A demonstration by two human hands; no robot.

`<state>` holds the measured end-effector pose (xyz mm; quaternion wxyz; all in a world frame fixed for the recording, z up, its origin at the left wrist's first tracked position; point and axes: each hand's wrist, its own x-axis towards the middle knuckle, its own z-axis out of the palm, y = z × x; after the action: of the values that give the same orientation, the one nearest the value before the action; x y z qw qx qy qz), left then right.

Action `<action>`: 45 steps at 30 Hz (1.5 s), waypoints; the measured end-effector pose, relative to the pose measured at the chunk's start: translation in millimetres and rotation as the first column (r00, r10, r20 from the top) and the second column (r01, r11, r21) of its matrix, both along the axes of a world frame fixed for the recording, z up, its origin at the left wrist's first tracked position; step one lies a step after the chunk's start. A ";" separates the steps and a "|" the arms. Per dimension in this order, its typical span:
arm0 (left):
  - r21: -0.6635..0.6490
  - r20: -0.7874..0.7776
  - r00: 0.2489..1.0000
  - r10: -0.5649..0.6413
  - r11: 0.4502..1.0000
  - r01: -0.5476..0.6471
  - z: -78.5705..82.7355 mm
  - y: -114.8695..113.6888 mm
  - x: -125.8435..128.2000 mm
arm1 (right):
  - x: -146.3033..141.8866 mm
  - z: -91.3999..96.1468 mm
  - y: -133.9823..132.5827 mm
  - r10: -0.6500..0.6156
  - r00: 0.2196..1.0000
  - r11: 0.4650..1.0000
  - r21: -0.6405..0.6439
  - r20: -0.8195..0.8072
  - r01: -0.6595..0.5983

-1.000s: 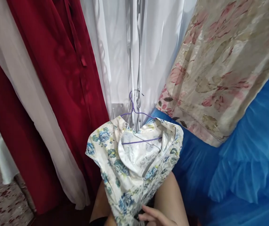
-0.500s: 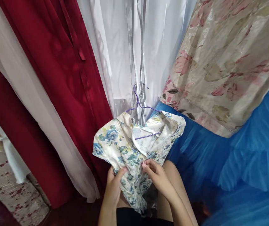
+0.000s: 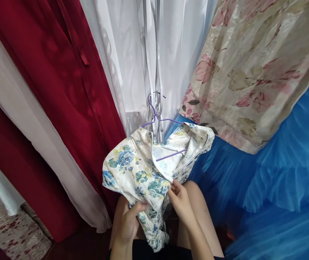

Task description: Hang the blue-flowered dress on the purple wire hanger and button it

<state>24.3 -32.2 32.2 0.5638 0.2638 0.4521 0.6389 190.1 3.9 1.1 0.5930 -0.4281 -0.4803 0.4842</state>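
Note:
A white garment with blue flowers hangs on a purple wire hanger in front of me, above my lap. My left hand is closed around the lower front of the garment. My right hand pinches the edge of its open front, just below the neckline. The hanger's hook sits among white ribbons that hang down from above.
Dark red fabric and white sheer cloth hang at the left. A floral beige cover lies at the upper right over blue ruffled tulle. A patterned floor shows at the lower left.
Both hands have come up from the bottom edge and taken hold of the garment's front. The right hand has moved higher toward the neckline, and the view has shifted slightly.

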 end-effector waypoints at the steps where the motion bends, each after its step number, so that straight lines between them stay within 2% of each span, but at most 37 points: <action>1: 0.001 0.001 1.000 -0.008 1.000 0.008 2.1 -1.2 0.5 | -0.7 0.1 -1.3 0.013 1.000 1.000 0.007 -0.005 -0.013; 5: 0.012 -0.025 1.000 -0.009 1.000 0.009 4.2 -1.9 0.7 | 2.3 2.5 -8.9 0.045 0.998 0.999 0.017 -0.037 -0.044; 11: -0.012 0.013 1.000 0.009 1.000 -0.009 -8.6 11.6 3.6 | 21.4 5.2 -15.1 0.044 0.998 0.999 0.004 0.036 -0.044; 14: -0.045 0.000 0.993 0.114 0.992 -0.114 -16.8 25.8 1.6 | 30.0 1.1 -17.6 0.042 0.995 0.999 -0.005 0.094 -0.042; 16: 0.021 -0.068 0.972 0.223 0.975 -0.222 -24.0 36.0 -2.5 | 32.0 -3.1 -18.6 0.056 0.990 0.998 -0.021 0.128 -0.054; 18: 0.178 -0.177 0.895 0.409 0.908 -0.380 -32.0 44.5 -7.3 | 30.6 -7.0 -18.7 0.080 0.986 0.996 -0.044 0.150 -0.074; 20: 0.370 -0.248 0.746 0.618 0.772 -0.517 -38.4 48.7 -10.0 | 26.7 -8.8 -18.2 0.107 0.979 0.993 -0.067 0.171 -0.097; 21: 0.446 -0.267 0.685 0.678 0.717 -0.536 -40.1 48.8 -9.8 | 24.3 -8.6 -18.1 0.118 0.976 0.991 -0.075 0.182 -0.106; 22: 0.500 -0.290 0.668 0.685 0.704 -0.505 -40.8 47.7 -8.2 | 21.9 -7.8 -18.2 0.129 0.973 0.990 -0.082 0.192 -0.115; 23: 0.527 -0.332 0.700 0.633 0.739 -0.419 -40.4 45.3 -5.1 | 19.6 -6.3 -18.5 0.140 0.970 0.988 -0.089 0.199 -0.124; 24: 0.525 -0.401 0.752 0.523 0.804 -0.279 -39.1 42.2 -0.7 | 17.5 -4.5 -19.1 0.151 0.968 0.986 -0.094 0.199 -0.134; 25: 0.495 -0.484 0.791 0.374 0.862 -0.105 -37.3 38.4 4.8 | 15.6 -2.6 -19.9 0.162 0.968 0.985 -0.096 0.194 -0.145; 26: 0.446 -0.564 0.796 0.220 0.893 0.069 -35.4 34.4 11.2 | 14.0 -0.7 -20.9 0.172 0.968 0.983 -0.096 0.184 -0.156; 27: 0.391 -0.630 0.770 0.096 0.896 0.208 -33.7 30.3 18.1 | 12.8 1.0 -22.1 0.181 0.969 0.981 -0.095 0.169 -0.167; 28: 0.347 -0.679 0.734 0.020 0.890 0.296 -32.6 26.5 25.0 | 11.9 2.3 -23.2 0.188 0.970 0.980 -0.094 0.152 -0.175; 29: 0.317 -0.709 0.705 -0.014 0.887 0.336 -32.1 23.0 31.6 | 11.3 3.4 -24.3 0.190 0.973 0.980 -0.092 0.133 -0.179; 31: 0.299 -0.721 0.693 -0.020 0.893 0.336 -33.3 17.8 42.3 | 10.6 4.7 -26.0 0.182 0.979 0.981 -0.089 0.095 -0.174; 33: 0.302 -0.703 0.711 -0.024 0.895 0.328 -36.7 15.7 48.4 | 9.6 5.5 -26.7 0.164 0.984 0.984 -0.084 0.069 -0.158; 40: 0.301 -0.621 0.783 -0.038 0.911 0.283 -44.3 22.8 50.4 | 0.6 11.1 -22.1 0.046 0.999 0.997 -0.058 0.029 -0.045; 45: 0.329 -0.630 0.776 0.012 0.910 0.253 -55.4 26.8 61.9 | 3.7 35.7 -1.4 0.003 1.000 0.999 -0.039 0.009 -0.002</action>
<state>86.2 -5.3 -23.3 0.3591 0.5959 0.4547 0.5560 193.9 2.5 36.8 0.5817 -0.4413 -0.4740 0.4922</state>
